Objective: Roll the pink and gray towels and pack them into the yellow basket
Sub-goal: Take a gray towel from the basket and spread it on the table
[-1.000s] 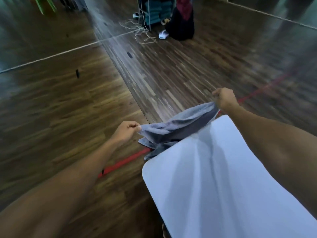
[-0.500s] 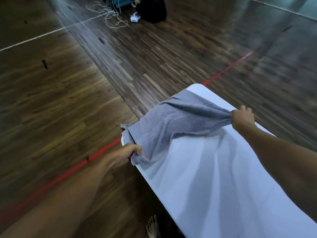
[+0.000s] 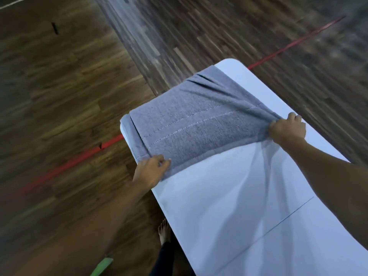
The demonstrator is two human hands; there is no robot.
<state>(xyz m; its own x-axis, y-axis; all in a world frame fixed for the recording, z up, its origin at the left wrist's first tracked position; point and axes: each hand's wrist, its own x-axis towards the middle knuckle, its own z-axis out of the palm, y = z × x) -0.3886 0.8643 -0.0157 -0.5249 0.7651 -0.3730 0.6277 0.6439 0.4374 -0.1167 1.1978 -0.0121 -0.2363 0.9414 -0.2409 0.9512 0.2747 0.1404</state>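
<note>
Gray towel [image 3: 191, 124] lies spread over the far end of the white surface [image 3: 239, 196], and its edge beyond the left fingers [image 3: 164, 162] droops over the rim. Left hand [image 3: 150, 171] pinches one near corner at the hem. Right hand [image 3: 286, 129] grips the other, fingers curled round a gathered wad of cloth. Between the two sets of fingers the near hem runs fairly straight; creases fan away past the right fingers. Step in hand, as I judge it: laying flat before rolling. To do it well, draw the corners apart evenly and let the bunch slip out until the creases drop — then slide the overhang back onto the surface and square the hem. Pink towel and yellow basket not in view.
</note>
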